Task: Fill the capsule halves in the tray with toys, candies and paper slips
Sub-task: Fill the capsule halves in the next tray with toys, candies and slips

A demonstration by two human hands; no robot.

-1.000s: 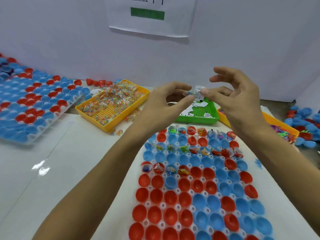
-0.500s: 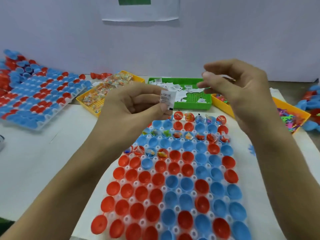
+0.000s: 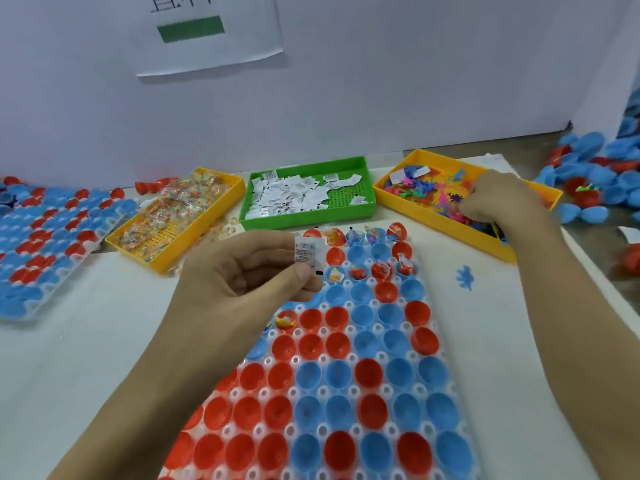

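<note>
A clear tray [image 3: 450,386] of red and blue capsule halves lies in front of me; its far rows hold toys, candies and slips, the near rows look bare. My left hand [image 3: 242,271] hovers over the tray's upper left and pinches a few white paper slips [image 3: 306,252] between thumb and fingers. My right hand [image 3: 498,199] reaches into the yellow toy bin [image 3: 446,223] at the right, fingers curled down among the colourful plastic toys [image 3: 426,192]; what it grips is hidden.
A green bin [image 3: 346,216] of paper slips sits behind the tray, a yellow bin [image 3: 156,261] of wrapped candies to its left. A second tray of capsule halves [image 3: 45,237] lies far left. Loose blue and red halves [image 3: 595,174] pile at the right. One blue toy [image 3: 464,277] lies on the table.
The hands have parted: my right hand moved from in front of me out to the toy bin at the right. My left hand keeps the slips and has dropped lower over the tray.
</note>
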